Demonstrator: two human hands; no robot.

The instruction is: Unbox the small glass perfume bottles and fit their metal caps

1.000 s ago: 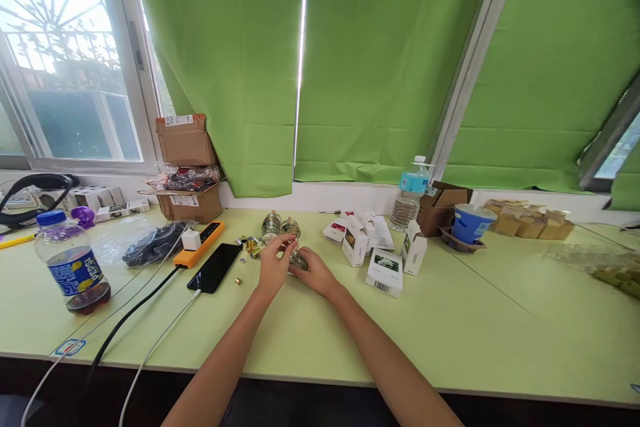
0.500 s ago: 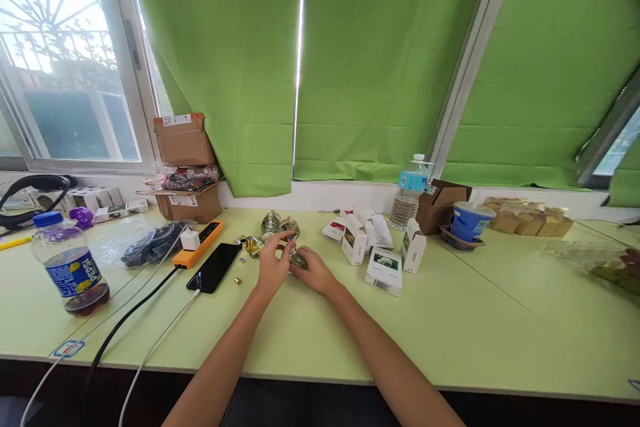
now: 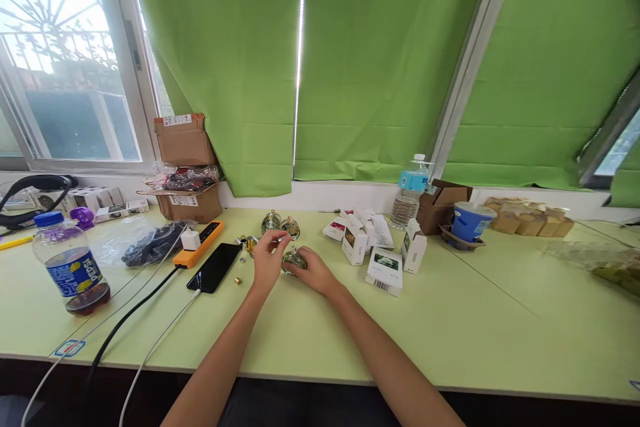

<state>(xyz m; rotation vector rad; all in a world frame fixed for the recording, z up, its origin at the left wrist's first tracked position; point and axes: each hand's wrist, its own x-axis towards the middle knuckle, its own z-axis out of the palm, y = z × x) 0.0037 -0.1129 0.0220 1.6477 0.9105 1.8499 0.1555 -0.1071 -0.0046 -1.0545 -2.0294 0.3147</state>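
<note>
My right hand (image 3: 313, 271) is wrapped round the right side of a small round glass bottle (image 3: 294, 260) that stands on the pale green table. Up and to the left of its top, my left hand (image 3: 270, 257) has thumb and fingertips pinched together; whatever they hold is too small to make out. Behind the hands stand two similar patterned round bottles, one on the left (image 3: 271, 221) and one on the right (image 3: 291, 227). Small gold and silver pieces (image 3: 248, 243) lie left of my left hand, and a single gold cap (image 3: 238, 280) sits nearer the front edge.
On the left are a black phone (image 3: 214, 268), an orange power strip (image 3: 200, 245), cables and a cola bottle (image 3: 75, 270). To the right stand small white boxes (image 3: 384, 270), a water bottle (image 3: 407, 193) and a blue cup (image 3: 470, 221). An open cardboard box (image 3: 189, 203) is at the back left.
My left hand has moved left and slightly up, off the bottle's top. More of the bottle now shows, with my right hand still on it.
</note>
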